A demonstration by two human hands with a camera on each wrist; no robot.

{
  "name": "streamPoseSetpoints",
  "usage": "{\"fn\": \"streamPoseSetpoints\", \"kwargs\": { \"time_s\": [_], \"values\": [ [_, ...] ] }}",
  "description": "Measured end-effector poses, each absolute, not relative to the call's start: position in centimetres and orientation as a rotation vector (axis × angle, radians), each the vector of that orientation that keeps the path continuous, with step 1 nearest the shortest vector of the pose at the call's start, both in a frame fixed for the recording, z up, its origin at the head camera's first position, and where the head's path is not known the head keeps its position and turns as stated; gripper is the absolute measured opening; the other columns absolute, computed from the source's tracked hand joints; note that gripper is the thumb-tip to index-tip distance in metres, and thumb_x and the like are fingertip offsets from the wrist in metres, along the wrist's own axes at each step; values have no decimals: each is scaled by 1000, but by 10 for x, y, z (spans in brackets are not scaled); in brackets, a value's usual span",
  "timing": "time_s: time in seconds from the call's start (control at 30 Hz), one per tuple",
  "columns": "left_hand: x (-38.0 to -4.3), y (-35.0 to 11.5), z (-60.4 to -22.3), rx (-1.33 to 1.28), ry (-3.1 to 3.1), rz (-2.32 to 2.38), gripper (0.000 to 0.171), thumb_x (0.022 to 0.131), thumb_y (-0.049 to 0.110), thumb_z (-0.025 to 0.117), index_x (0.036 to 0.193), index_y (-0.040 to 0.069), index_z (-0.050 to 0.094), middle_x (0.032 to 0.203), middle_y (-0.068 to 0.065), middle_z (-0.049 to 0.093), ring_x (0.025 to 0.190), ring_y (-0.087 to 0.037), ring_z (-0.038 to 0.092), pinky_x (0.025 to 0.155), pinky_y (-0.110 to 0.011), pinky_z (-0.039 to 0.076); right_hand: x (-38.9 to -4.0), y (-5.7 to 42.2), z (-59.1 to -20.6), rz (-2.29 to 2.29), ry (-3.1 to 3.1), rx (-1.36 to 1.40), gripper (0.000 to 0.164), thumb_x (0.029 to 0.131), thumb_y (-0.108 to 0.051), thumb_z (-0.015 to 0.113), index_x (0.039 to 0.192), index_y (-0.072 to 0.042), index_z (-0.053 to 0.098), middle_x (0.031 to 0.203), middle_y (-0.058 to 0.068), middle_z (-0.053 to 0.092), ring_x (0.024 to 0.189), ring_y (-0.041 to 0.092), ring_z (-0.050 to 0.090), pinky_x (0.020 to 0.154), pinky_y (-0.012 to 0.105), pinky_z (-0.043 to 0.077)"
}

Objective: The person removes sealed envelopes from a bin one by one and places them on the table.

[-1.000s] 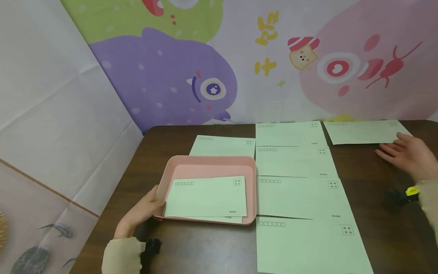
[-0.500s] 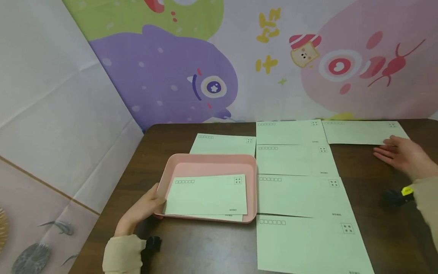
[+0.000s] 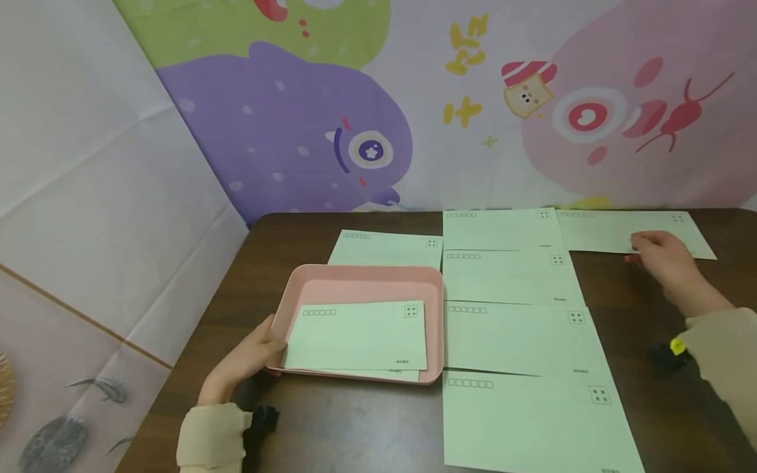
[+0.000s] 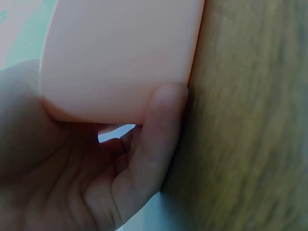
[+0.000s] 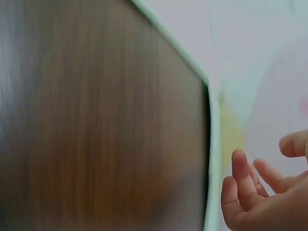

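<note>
My left hand (image 3: 251, 355) grips the near left corner of a pink tray (image 3: 367, 274), thumb over the rim. The left wrist view shows the fingers bent round the wall of the tray (image 4: 115, 72), close to the wood. A pale green envelope (image 3: 355, 338) lies in the tray on top of another. My right hand (image 3: 665, 263) is over the near edge of the envelope (image 3: 609, 230) at the back right. In the right wrist view its fingers (image 5: 243, 180) are loosely bent, with the thumb apart and nothing between them.
Several envelopes (image 3: 514, 341) form a column right of the tray, edges meeting or overlapping. Another envelope (image 3: 384, 246) shows partly behind the tray. All lie on a dark wooden table (image 3: 355, 427). A cartoon-printed sheet (image 3: 296, 131) hangs along the back edge.
My right hand has moved left along the back right envelope, its fingers drawing in. That envelope's right end has swung slightly nearer. The left hand and tray have stayed put.
</note>
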State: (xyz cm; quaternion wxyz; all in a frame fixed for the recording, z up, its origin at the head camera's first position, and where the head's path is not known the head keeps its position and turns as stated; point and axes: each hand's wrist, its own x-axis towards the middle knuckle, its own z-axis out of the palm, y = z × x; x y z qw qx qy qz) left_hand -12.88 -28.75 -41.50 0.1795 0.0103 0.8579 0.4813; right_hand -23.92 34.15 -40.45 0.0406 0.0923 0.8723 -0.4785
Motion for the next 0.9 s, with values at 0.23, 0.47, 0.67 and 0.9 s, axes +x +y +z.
{"fn": "streamPoseSetpoints", "kwargs": {
  "time_s": [0.23,0.47,0.67,0.9],
  "values": [
    [-127,-290,-413,22,2435,1348,45,94,9,40,133,-4,23,114,-24,45,94,-27,50,62,-37,50,-218,244,-372,-1103,2850,-138,43,98,-26,29,130,0,39,120,23,48,106,37,49,77,44,42],
    [-127,-289,-413,46,2429,1365,45,95,10,41,134,-4,23,115,-24,45,96,-28,49,61,-37,49,-198,169,-368,-1048,2850,-521,26,94,-14,43,115,-2,53,114,15,57,103,28,52,86,46,42],
    [-128,-288,-412,40,2427,1366,44,95,11,42,133,-4,24,113,-24,46,91,-25,52,61,-37,50,-184,124,-364,-883,2940,-757,20,89,-15,53,104,-5,60,103,7,61,96,23,57,83,41,45],
    [-129,-287,-414,0,2430,1342,44,95,10,41,133,-1,24,114,-23,46,93,-26,51,61,-37,50,-178,92,-374,-535,2965,-1054,39,82,-34,64,108,-6,61,108,5,58,102,26,53,95,46,36]
  ]
}}
